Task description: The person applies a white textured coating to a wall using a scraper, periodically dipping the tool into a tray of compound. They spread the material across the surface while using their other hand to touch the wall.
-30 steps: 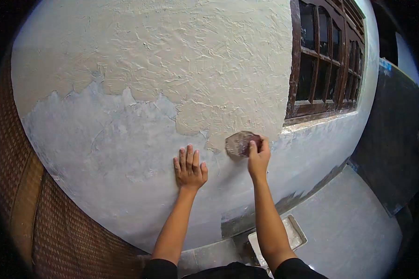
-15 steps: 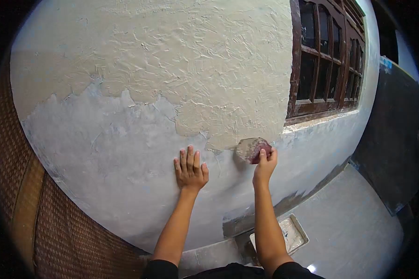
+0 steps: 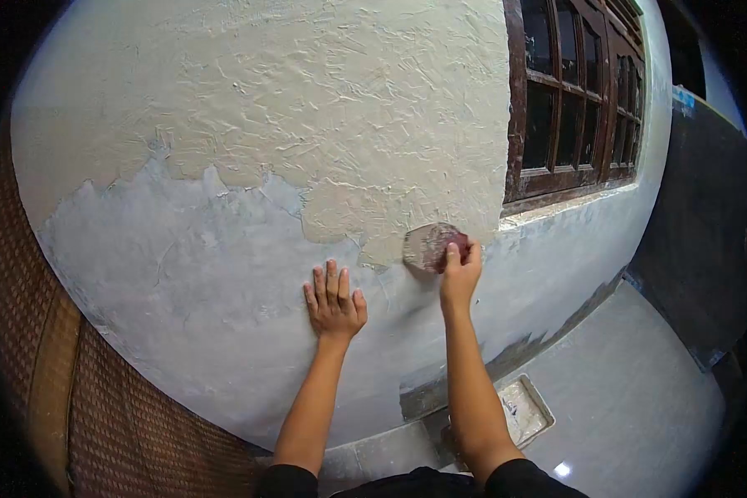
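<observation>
Against the grey wall, the left hand lies open and flat. Just right of it, the right hand grips a trowel pressed to the plaster edge, below the window. Lower right, a tray sits on the floor.

A house under renovation: a half-plastered wall fills the frame's centre, a dark wooden window sits upper right, and a plaster tray lies on the tiled floor at lower right.
</observation>
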